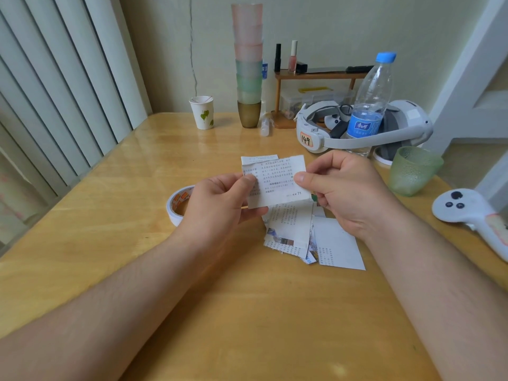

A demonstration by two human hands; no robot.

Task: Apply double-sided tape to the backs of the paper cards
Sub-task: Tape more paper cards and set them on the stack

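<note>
Holding one paper card [276, 182] up between both hands, the person pinches its left edge with the left hand [220, 202] and its right edge with the right hand [346, 193], thumbs on the printed face, the card lifted clear of the bench [110, 243]. A second slip appears to sit behind it, its top edge peeking out above. The rest of the paper cards [310, 237] lie in a loose heap on the bench just below the held card, and the roll of double-sided tape [178, 204] rests on the bench just left of the left hand, partly hidden by it. My judgement is that the step in hand is picking and turning a card: to do it well, flip it so the back faces up, lay it flat near the roll, and press a short strip down smoothly before peeling the liner, keeping fingers off the sticky side. As for writing, the held card carries printed Chinese text too small to read, with "71" legible near its lower right corner. Beyond the card, a white headset [316, 138] bears an orange tag reading "149", and the water bottle [371, 105] standing in it has a blue label whose characters I cannot make out.
</note>
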